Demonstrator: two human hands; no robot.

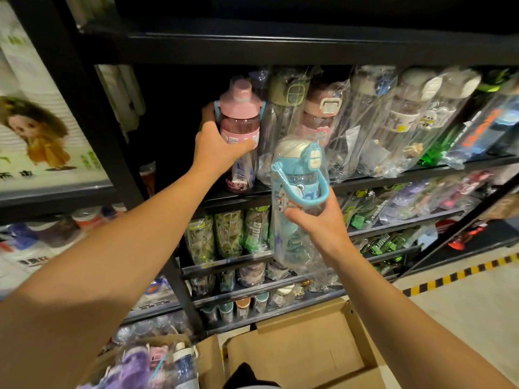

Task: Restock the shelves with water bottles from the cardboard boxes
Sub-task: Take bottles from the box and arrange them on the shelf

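Note:
My left hand [217, 144] grips a pink water bottle [239, 116] with a pink cap, standing upright at the left end of the black shelf [365, 179]. My right hand [320, 220] holds a blue bottle [297, 192] with a blue strap, wrapped in clear plastic, in the air in front of the shelf edge. An open cardboard box [157, 363] at the bottom left holds several wrapped bottles. A second cardboard box [309, 341] lies at the bottom centre, with its flaps open.
Several plastic-wrapped bottles [393, 122] fill the shelf to the right of the pink one. The dark space left of the pink bottle holds nothing. Lower shelves [252, 262] carry green and other bottles. A yellow-black floor stripe [463, 273] runs at right.

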